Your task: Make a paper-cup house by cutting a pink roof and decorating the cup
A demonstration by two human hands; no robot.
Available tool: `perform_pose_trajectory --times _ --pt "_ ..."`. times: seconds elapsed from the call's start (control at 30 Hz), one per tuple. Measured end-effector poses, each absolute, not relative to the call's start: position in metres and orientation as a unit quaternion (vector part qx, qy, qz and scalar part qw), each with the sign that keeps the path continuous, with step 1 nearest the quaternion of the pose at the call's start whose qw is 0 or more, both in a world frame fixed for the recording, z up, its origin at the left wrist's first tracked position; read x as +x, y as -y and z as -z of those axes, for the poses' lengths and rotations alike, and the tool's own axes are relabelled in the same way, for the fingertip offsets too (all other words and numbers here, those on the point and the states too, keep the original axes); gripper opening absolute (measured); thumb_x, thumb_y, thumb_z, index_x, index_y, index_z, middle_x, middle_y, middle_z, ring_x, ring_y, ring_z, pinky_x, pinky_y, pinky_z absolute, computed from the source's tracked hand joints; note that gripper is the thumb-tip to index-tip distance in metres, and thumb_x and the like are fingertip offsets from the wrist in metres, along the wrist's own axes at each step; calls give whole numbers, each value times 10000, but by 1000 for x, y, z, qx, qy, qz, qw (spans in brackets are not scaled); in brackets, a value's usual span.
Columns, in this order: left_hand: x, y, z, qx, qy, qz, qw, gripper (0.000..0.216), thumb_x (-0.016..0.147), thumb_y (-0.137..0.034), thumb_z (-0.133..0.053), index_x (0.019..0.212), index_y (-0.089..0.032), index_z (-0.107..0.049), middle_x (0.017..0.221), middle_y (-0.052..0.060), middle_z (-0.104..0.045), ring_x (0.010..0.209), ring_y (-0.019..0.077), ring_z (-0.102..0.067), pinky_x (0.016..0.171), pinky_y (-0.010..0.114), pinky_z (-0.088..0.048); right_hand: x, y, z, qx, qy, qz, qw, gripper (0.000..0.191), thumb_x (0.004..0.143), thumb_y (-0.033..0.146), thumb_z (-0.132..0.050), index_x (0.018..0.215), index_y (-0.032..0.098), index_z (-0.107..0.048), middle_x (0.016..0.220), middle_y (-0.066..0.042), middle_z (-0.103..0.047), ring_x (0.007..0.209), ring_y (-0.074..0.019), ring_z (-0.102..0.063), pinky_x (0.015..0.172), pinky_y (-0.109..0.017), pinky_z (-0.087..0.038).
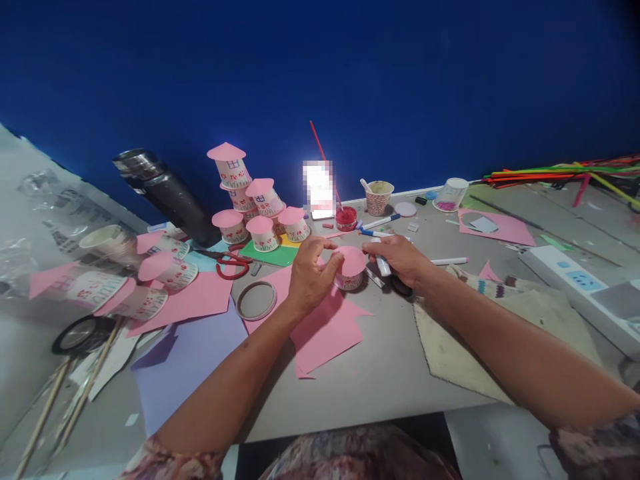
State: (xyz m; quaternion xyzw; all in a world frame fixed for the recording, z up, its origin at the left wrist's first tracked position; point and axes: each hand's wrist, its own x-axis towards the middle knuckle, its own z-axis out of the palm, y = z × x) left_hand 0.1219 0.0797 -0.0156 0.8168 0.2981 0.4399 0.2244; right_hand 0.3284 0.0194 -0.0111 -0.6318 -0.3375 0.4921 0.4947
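Note:
A small white paper cup with red drawings and a pink cone-shaped paper roof (350, 262) stands on the table between my hands. My left hand (313, 272) is closed on its left side, fingertips and thumb at the roof's edge. My right hand (400, 259) is closed around a white tube-like object (382, 265), its fingertips close to the roof's right edge. The exact kind of that object is partly hidden by the fingers. Under the right hand lies something black and rounded (401, 287). Cut pink paper (330, 333) lies in front of the cup.
Several finished roofed cups (264, 233) are stacked at the back left, beside a black flask (170, 200). Red-handled scissors (233, 265), a tape roll (256, 300), a red pot (346, 219), markers (383, 221), a cloth (470, 333) and a power strip (580, 287) surround the hands.

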Motion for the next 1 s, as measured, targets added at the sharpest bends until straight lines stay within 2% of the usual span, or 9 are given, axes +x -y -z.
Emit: perform_pose_trajectory --times 0.27,0.53,0.73,1.0 --pt "119 -80 22 829 -266 -437 228 216 977 -362 -695 1138 -218 -709 1254 110 -722 1224 265 -660 1087 489 -531 342 -25 -8 -666 363 -477 444 275 753 293 -858 616 173 -652 549 -3 -626 407 -72 -398 389 -244 -241" --pt "134 -77 30 841 -232 -417 254 274 1014 -360 -653 1244 -229 -724 1354 121 -732 1315 274 -648 1170 525 -496 335 -35 -7 -655 373 -501 425 342 773 320 -840 570 184 -602 513 6 -580 450 -99 -469 433 -246 -347" --pt "140 -77 33 838 -262 -385 284 385 970 -447 -703 1275 -212 -709 1365 132 -736 1328 293 -653 1181 527 -494 338 -40 5 -636 381 -518 427 305 729 300 -813 554 189 -589 490 15 -574 426 -91 -434 411 -241 -293" --pt "140 -76 33 828 -288 -365 312 389 951 -445 -723 1273 -226 -719 1388 119 -735 1377 304 -627 1198 547 -476 334 -40 2 -610 375 -541 442 270 665 245 -765 532 208 -532 478 28 -555 459 -99 -457 439 -238 -331"
